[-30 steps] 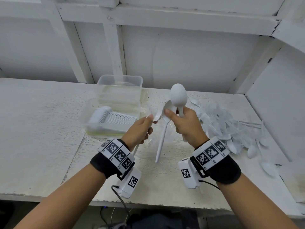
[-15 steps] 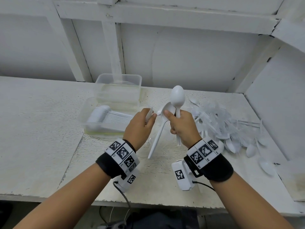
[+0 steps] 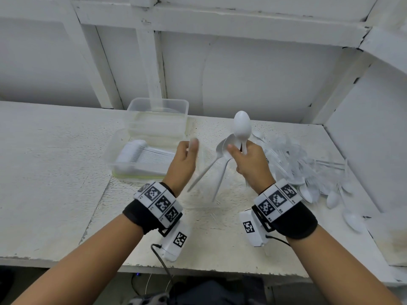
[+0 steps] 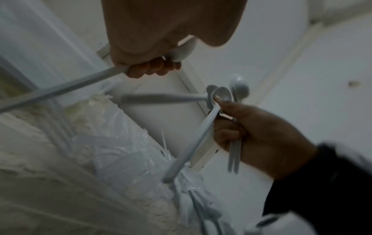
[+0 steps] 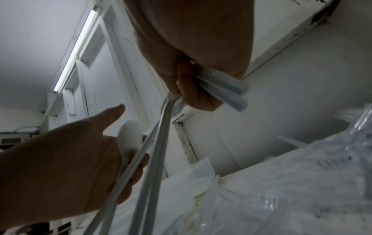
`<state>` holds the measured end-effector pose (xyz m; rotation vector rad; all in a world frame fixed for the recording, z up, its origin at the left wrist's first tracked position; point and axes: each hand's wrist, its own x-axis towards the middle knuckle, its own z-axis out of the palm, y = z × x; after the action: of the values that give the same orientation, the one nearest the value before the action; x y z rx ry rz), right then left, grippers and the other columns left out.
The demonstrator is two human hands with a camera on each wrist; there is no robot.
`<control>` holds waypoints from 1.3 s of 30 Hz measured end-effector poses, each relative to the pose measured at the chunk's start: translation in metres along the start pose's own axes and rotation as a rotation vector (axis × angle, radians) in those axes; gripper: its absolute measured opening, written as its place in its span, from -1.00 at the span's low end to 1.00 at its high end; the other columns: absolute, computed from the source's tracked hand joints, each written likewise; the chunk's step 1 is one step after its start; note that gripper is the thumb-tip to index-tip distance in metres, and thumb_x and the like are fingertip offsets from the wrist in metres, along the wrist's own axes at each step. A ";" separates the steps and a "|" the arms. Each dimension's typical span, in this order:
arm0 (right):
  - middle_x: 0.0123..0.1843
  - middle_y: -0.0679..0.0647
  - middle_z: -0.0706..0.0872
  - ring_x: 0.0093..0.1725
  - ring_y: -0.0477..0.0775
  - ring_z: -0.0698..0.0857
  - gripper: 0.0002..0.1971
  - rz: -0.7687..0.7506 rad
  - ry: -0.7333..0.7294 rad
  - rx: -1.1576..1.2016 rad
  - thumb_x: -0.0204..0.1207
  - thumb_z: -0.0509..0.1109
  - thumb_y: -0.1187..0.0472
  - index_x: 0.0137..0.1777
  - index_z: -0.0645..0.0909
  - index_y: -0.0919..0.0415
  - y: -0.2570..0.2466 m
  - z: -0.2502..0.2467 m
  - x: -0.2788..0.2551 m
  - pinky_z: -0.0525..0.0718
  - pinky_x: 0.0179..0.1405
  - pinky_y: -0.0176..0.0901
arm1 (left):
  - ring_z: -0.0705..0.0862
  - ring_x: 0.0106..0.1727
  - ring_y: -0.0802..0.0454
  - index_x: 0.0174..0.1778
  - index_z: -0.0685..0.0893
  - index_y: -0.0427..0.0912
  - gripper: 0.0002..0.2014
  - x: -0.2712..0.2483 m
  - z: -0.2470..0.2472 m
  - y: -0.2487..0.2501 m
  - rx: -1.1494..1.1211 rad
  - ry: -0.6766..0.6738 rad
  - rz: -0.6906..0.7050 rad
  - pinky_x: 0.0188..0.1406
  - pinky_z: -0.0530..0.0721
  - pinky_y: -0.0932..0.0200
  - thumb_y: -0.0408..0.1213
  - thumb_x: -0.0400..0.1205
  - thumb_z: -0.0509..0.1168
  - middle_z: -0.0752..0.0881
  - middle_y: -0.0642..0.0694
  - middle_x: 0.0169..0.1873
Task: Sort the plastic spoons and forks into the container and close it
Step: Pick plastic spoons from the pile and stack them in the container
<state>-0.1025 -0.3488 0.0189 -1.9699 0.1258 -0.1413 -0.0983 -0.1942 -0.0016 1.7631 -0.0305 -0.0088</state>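
My right hand (image 3: 240,153) grips a bundle of white plastic spoons (image 3: 242,126), one bowl upright and two handles (image 3: 220,183) splayed down to the left. In the left wrist view the right hand (image 4: 225,114) shows the same bundle (image 4: 221,95). My left hand (image 3: 191,146) is just left of it. The wrist views show the left hand's fingers (image 4: 149,68) curled round a single white spoon (image 5: 129,136). The clear container (image 3: 110,159) lies open at the back left, holding a neat row of white cutlery (image 3: 141,153).
A second clear tub (image 3: 157,111) stands behind the container, against the wall. A loose pile of clear forks and white spoons (image 3: 308,172) covers the table's right side, up to the side wall (image 3: 363,150). The white tabletop (image 3: 55,172) stretches to the left.
My left hand has pulled away to the left from the right hand's bundle, with one spoon in its fingers. The right hand keeps its bundle, and two handles now splay apart.
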 end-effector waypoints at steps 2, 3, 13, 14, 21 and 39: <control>-0.42 -0.01 0.48 -0.43 -0.05 0.43 -0.89 -0.040 -0.011 -0.010 0.62 0.28 0.15 -0.13 0.54 0.12 -0.002 -0.003 0.000 0.44 -0.32 -0.10 | 0.33 -0.34 0.12 -0.08 0.51 -0.07 -0.61 0.005 -0.003 0.000 -0.215 0.022 -0.169 -0.31 0.30 0.24 0.06 0.73 -0.13 0.39 0.04 -0.34; -0.41 -0.03 0.50 -0.43 -0.07 0.44 -0.91 -0.057 -0.020 -0.008 0.61 0.28 0.14 -0.08 0.55 0.14 -0.004 -0.005 0.000 0.44 -0.33 -0.12 | 0.29 -0.35 0.10 -0.15 0.50 -0.06 -0.68 0.007 -0.005 0.001 -0.276 0.029 -0.216 -0.34 0.26 0.22 0.00 0.71 -0.07 0.37 0.02 -0.36; -0.25 0.00 0.61 -0.31 -0.19 0.53 -0.79 -0.215 -0.099 -0.077 0.61 0.30 0.12 0.04 0.63 0.26 -0.016 0.009 -0.003 0.46 -0.33 -0.49 | 0.72 -0.25 -0.09 0.02 0.42 -0.03 -0.83 0.000 0.006 0.012 -0.318 -0.055 -0.175 -0.04 0.71 -0.08 -0.42 0.72 0.03 0.70 -0.17 -0.31; -0.19 0.08 0.65 -0.24 -0.11 0.61 -0.79 -0.242 -0.088 -0.088 0.62 0.30 0.13 0.03 0.63 0.28 -0.017 0.012 -0.002 0.56 -0.21 -0.41 | 0.74 -0.24 -0.08 0.09 0.46 -0.01 -0.77 -0.001 0.006 0.015 -0.365 -0.086 -0.171 -0.04 0.71 -0.06 -0.44 0.72 0.03 0.73 -0.15 -0.29; -0.20 -0.13 0.55 -0.21 -0.12 0.60 -0.79 -0.283 -0.023 -0.051 0.56 0.35 0.21 0.15 0.46 0.15 -0.016 0.016 0.001 0.71 -0.20 -0.07 | 0.76 -0.23 -0.03 0.21 0.56 -0.20 -0.63 -0.006 0.007 0.028 -0.584 -0.233 -0.258 -0.08 0.69 0.02 -0.11 0.76 -0.07 0.75 -0.18 -0.06; 0.09 0.04 0.48 -0.04 -0.12 0.49 -0.76 -0.179 -0.186 -0.093 0.65 0.18 0.18 0.29 0.31 0.04 -0.002 0.019 -0.007 0.43 -0.12 -0.38 | 0.45 -0.37 0.07 -0.07 0.54 -0.12 -0.80 -0.001 0.006 0.019 -0.543 -0.061 -0.267 -0.34 0.47 0.21 -0.22 0.75 0.03 0.52 -0.10 -0.25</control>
<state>-0.1063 -0.3296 0.0129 -2.0746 -0.1677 -0.0691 -0.0993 -0.2036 0.0157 1.2133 0.1510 -0.2436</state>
